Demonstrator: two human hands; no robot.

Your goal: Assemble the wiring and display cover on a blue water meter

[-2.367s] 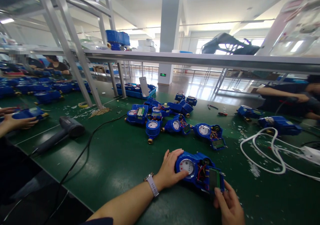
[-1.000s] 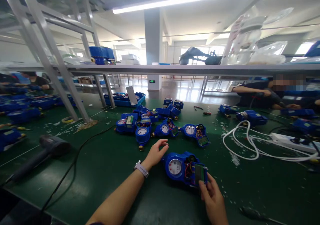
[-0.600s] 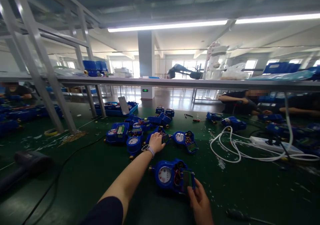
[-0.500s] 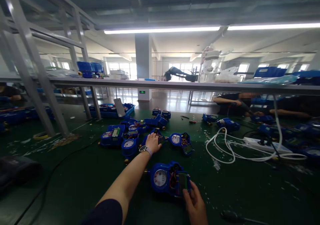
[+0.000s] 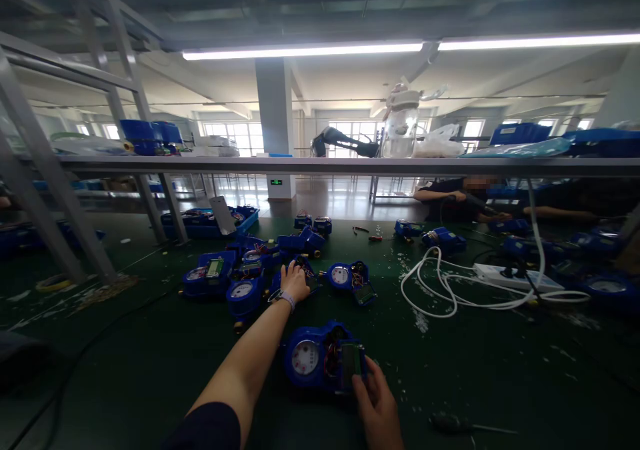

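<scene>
Low in the middle lies a blue meter point(image 5: 305, 358) with a round dial, exposed wires and a small green circuit board point(image 5: 351, 363). My right hand point(image 5: 375, 393) grips the board's right edge, thumb in front and fingers behind. Farther off, my left hand point(image 5: 295, 282) rests on another blue meter point(image 5: 280, 281), its fingers closed over the top; the palm hides much of that meter. Right of it sits an open blue meter point(image 5: 341, 276) with its board hanging out. Left of my left hand stand further meters point(image 5: 243, 291).
A screwdriver point(image 5: 450, 425) lies at the lower right. White cable loops beside a power strip point(image 5: 517, 278). A blue tray point(image 5: 247, 222) of meters stands behind, near a metal frame point(image 5: 83, 230). Above runs a shelf point(image 5: 340, 165). Across the table, a person's arm point(image 5: 443, 197) holds a tool.
The whole view has shifted, so most things appear farther left. My left hand has turned slightly over the same meter. My right hand keeps its grip on the near meter's board.
</scene>
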